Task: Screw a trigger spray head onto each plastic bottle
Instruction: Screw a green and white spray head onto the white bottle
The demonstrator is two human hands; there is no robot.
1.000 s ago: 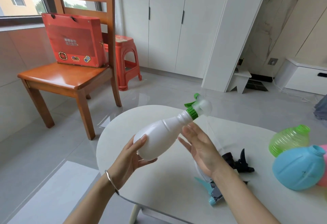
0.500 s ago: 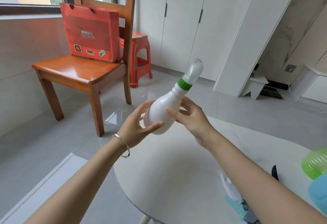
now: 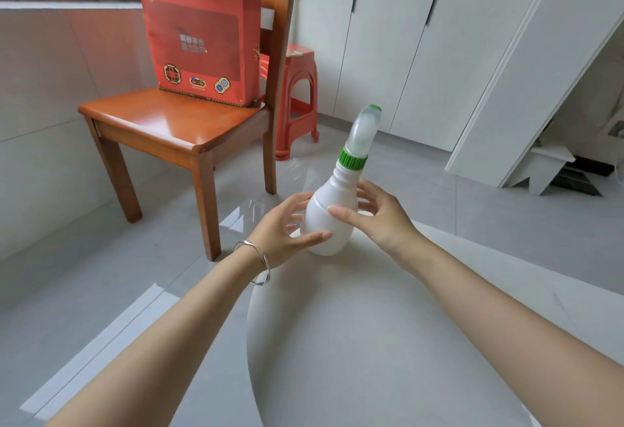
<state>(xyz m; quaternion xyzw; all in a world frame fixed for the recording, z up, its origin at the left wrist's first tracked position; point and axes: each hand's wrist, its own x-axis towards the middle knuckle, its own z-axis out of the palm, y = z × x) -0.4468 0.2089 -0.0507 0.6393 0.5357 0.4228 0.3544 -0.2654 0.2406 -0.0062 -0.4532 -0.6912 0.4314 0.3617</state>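
White bottle (image 3: 320, 215) now upright on table (image 3: 371, 342) edge

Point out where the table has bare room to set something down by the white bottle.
Bare: the broad tabletop between the left forearm and right forearm, nearer than the white bottle, and the strip beyond the right forearm up to the far rim. Crowded: the far-left rim, where left hand and right hand flank the bottle.
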